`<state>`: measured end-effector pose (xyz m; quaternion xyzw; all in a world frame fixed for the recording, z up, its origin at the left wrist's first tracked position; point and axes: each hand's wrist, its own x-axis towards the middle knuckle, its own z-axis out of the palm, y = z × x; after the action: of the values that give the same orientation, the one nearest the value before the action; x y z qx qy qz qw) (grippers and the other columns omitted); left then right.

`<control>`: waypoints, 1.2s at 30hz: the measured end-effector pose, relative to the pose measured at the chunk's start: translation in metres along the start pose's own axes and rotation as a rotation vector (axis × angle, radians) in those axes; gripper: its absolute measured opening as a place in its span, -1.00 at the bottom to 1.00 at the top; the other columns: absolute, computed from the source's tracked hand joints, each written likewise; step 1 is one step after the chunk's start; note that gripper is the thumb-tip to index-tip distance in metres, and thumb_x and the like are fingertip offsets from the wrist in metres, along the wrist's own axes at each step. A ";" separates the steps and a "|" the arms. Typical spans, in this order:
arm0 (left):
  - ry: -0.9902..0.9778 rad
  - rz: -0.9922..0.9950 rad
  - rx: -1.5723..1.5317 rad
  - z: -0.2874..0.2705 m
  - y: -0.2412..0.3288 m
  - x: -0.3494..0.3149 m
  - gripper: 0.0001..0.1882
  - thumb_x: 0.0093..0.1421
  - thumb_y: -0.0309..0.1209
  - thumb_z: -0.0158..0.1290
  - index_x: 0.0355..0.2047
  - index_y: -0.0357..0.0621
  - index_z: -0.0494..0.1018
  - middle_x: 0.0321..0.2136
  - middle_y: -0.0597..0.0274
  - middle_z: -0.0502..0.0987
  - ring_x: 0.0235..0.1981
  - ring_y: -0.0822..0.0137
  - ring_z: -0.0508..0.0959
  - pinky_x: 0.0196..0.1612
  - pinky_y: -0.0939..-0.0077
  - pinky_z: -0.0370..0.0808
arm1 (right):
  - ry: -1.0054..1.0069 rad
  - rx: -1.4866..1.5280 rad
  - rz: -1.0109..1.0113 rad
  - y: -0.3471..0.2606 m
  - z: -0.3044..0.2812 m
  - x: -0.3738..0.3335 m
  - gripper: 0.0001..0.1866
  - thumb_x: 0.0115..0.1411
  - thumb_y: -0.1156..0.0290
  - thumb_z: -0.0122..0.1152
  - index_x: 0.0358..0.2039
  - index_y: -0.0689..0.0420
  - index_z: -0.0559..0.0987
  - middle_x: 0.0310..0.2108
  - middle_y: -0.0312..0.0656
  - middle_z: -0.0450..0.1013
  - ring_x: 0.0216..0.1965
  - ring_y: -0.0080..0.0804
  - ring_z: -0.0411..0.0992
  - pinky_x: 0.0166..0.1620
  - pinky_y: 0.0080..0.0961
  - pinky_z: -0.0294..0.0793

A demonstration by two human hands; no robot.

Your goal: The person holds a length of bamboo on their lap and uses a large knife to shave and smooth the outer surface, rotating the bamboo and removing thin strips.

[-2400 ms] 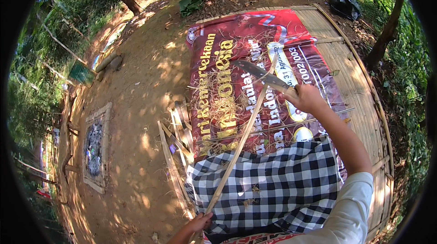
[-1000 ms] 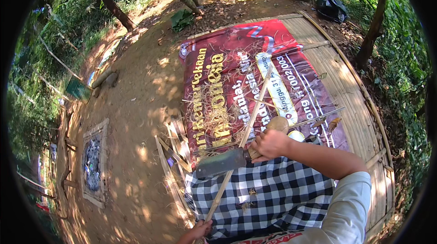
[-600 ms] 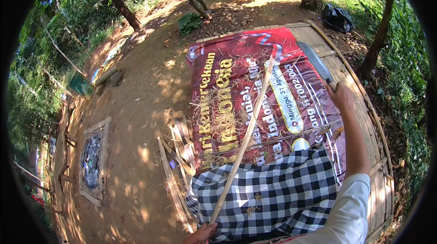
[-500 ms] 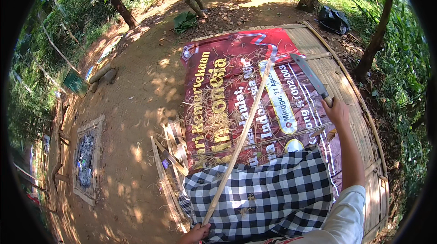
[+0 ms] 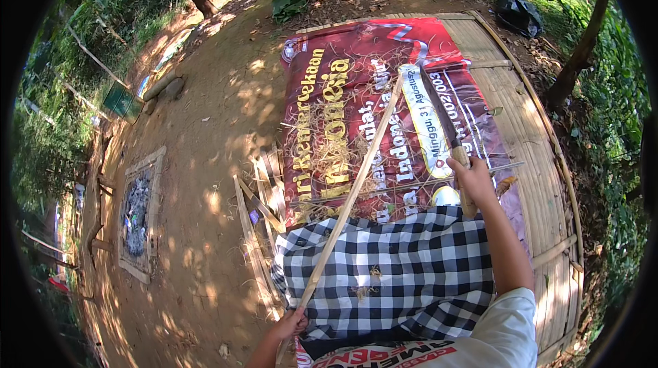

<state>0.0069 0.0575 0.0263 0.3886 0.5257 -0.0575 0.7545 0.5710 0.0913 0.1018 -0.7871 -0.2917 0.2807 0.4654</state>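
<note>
Red banner point(image 5: 384, 104) spread on bamboo platform point(image 5: 531, 141); knife point(image 5: 449, 138) gripped in right hand point(image 5: 473, 179), bamboo strip point(image 5: 356, 190) gripped in left hand point(image 5: 289, 323) over checkered cloth point(image 5: 391, 272).

Left hand point(image 5: 291, 323) grips a bamboo strip point(image 5: 356, 186) pointing one o'clock; right hand point(image 5: 473, 179) holds a machete point(image 5: 444, 121) over the red banner point(image 5: 343, 93)

— What colours on the banner point(image 5: 384, 104)?
— Deep red ground, gold lettering, 1 white strip with dark print across it.
— And the cloth point(image 5: 394, 275) over the lap?
— Black-and-white check, small squares.
— The bamboo stick point(image 5: 353, 193)?
— Pale tan. The knife point(image 5: 449, 138) has a dark blade and a light wooden handle.
— The sleeve point(image 5: 504, 330)?
— White. The platform point(image 5: 541, 162) is straw-yellow slats; the ground point(image 5: 205, 135) is brown, dappled with sunlight.
</note>
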 end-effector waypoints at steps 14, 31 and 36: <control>0.623 0.318 0.457 -0.002 0.018 -0.017 -0.65 0.24 -0.17 0.07 -0.51 -0.21 0.51 -0.77 0.27 0.42 -0.74 0.42 0.44 -0.63 0.44 0.35 | -0.370 0.181 -0.037 -0.033 0.016 -0.103 -0.71 0.09 0.30 0.29 -0.36 0.31 0.52 -0.63 -0.29 0.39 -0.64 -0.61 0.35 -0.57 -0.59 0.32; 0.992 0.739 0.849 0.023 -0.010 -0.011 -0.61 0.12 -0.07 0.17 -0.56 -0.16 0.45 -0.72 -0.03 0.43 -0.65 -0.09 0.48 -0.62 0.21 0.40 | -0.373 -0.054 -0.127 -0.013 0.036 -0.170 -0.68 0.10 0.27 0.29 -0.46 0.32 0.50 -0.68 -0.29 0.32 -0.62 -0.64 0.19 -0.56 -0.53 0.21; 0.727 0.687 0.655 0.016 -0.002 -0.018 -0.70 0.19 -0.22 0.13 -0.49 -0.24 0.48 -0.70 -0.03 0.40 -0.67 0.05 0.38 -0.56 0.34 0.35 | -0.375 -0.137 -0.272 -0.018 0.073 -0.187 -0.62 0.15 0.17 0.26 -0.42 0.31 0.53 -0.75 -0.18 0.35 -0.70 -0.50 0.29 -0.59 -0.47 0.25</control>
<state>0.0096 0.0404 0.0430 0.7436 0.5493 0.1674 0.3425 0.3899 0.0056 0.1203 -0.7045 -0.4947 0.3361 0.3821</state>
